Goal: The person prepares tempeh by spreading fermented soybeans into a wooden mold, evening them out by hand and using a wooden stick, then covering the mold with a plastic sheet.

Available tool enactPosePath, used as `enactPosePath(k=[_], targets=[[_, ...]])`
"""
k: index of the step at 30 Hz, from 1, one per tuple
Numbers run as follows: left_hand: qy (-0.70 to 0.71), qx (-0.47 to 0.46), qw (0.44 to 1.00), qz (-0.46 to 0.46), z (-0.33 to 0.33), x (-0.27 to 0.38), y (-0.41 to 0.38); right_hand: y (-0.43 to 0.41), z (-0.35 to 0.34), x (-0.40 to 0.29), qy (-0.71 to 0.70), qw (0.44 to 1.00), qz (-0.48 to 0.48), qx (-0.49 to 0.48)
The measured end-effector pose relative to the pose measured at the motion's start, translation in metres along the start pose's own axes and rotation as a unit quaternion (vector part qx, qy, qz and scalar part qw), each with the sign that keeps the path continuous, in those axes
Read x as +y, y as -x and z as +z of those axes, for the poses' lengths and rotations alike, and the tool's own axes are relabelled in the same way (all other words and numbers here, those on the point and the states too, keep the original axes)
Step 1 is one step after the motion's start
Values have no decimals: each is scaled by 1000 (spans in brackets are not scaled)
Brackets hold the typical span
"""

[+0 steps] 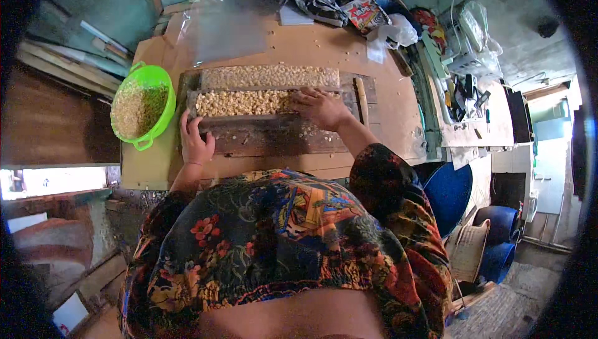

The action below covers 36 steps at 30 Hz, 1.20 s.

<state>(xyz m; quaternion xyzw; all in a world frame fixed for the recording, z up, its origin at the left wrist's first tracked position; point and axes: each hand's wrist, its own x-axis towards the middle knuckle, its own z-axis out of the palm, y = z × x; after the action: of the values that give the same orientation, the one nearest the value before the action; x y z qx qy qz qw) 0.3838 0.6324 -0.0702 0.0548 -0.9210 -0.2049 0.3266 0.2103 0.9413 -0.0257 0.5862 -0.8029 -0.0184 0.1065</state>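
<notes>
A long wooden mould frame [224,122] lies on a dark wooden board [280,142], and pale nut-like pieces [243,103] fill its channel. My right hand [322,108] rests palm down with its fingers on the pieces at the channel's right part. Spread fingers of my left hand [197,142] touch the frame's near left corner. Just beyond the frame lies a long flat slab of similar pieces [271,76], seemingly under clear plastic. A wooden stick [361,101] lies at the board's right side. What is under my right palm is hidden.
A green plastic colander [172,105] with pale and greenish contents stands at the left. Clear plastic sheets [229,35] lie at the back left of the cardboard-covered table [395,115]. Plastic bags and a printed packet [365,13] lie at the back right; a tray of tools [460,101] stands further right.
</notes>
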Motion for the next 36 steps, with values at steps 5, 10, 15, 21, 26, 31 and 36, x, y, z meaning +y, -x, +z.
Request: enactPosePath(k=[5, 10, 15, 21, 26, 31, 36], targets=[[-9, -10, 1000, -19, 1, -1, 2, 10, 11, 14, -81, 996, 40, -8], [7, -3, 1000, -19, 4, -2, 4, 43, 11, 33, -152, 983, 91, 42], [20, -2, 999, -41, 4, -4, 8, 56, -10, 31, -194, 957, 186, 108], [-1, 9, 1000, -3, 4, -2, 3, 21, -3, 20, -111, 991, 53, 50], [0, 5, 1000, -11, 0, -4, 4, 22, -16, 15, -171, 976, 132, -7], [13, 12, 1000, -22, 6, -3, 5, 58, -15, 32, -145, 979, 139, 38], [1, 6, 1000, -18, 5, -4, 5, 60, -6, 39, -209, 948, 207, 120]])
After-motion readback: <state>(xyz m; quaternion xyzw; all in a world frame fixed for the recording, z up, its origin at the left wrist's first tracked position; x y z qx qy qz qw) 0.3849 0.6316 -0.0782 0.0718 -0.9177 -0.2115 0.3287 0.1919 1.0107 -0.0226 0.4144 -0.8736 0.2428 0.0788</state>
